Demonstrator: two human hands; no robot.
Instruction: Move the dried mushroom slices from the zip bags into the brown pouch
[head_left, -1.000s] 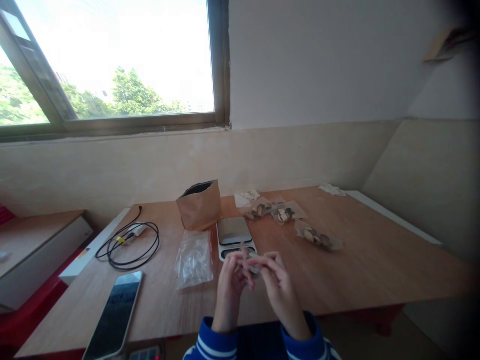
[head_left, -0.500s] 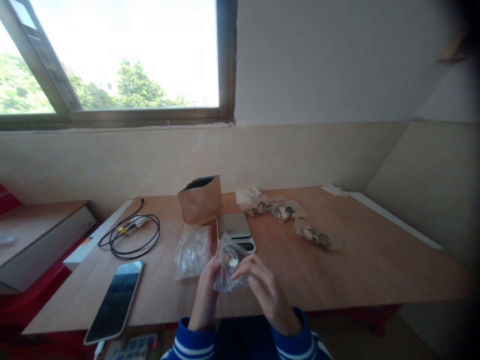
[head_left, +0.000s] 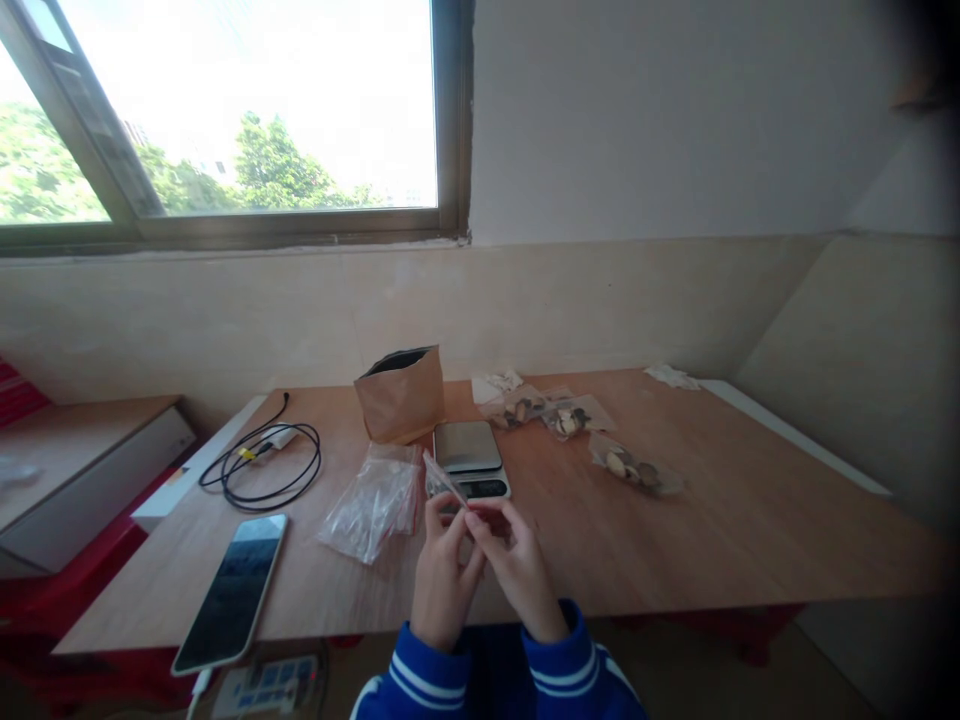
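Observation:
My left hand and my right hand meet over the near edge of the wooden table, both in blue striped sleeves. Together they pinch a small clear plastic bag that sticks up and to the left from the fingertips. Just beyond the hands lies a small digital scale. A pile of empty clear bags rests to the left of my hands. An open brown paper bag stands behind the scale.
Three filled clear bags of nuts lie at the back right of the table. A phone lies at the front left, a coiled black cable behind it. A power strip sits below the table edge.
The bag I held up in front of me a moment ago is now lower and flatter between my fingertips. My hands have drawn closer together, and the pile of empty bags has shifted.

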